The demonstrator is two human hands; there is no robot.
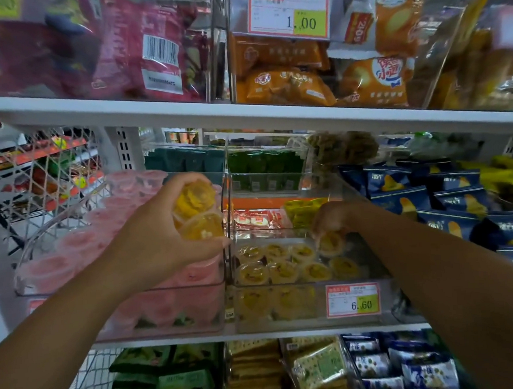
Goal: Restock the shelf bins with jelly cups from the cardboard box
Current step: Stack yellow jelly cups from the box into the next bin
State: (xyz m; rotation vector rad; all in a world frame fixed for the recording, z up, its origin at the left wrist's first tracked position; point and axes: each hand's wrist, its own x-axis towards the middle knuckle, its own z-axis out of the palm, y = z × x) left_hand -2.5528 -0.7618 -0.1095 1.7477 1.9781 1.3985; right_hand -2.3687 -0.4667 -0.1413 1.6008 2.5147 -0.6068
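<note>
My left hand (161,227) grips yellow jelly cups (196,213), two showing, held above the divider between two clear shelf bins. My right hand (330,218) reaches into the right clear bin (304,307) and pinches a yellow jelly cup (330,244) at the back of the rows of yellow cups (283,267) lying there. The left clear bin (167,320) is full of pink jelly cups (81,244). The cardboard box is out of view.
A price tag reading 6.60 (353,299) is fixed to the right bin's front. Blue snack packets (448,200) fill the shelf to the right. A white shelf board (244,114) hangs close above. Green packets (187,161) sit behind the bins. A white mesh side panel (38,183) stands at left.
</note>
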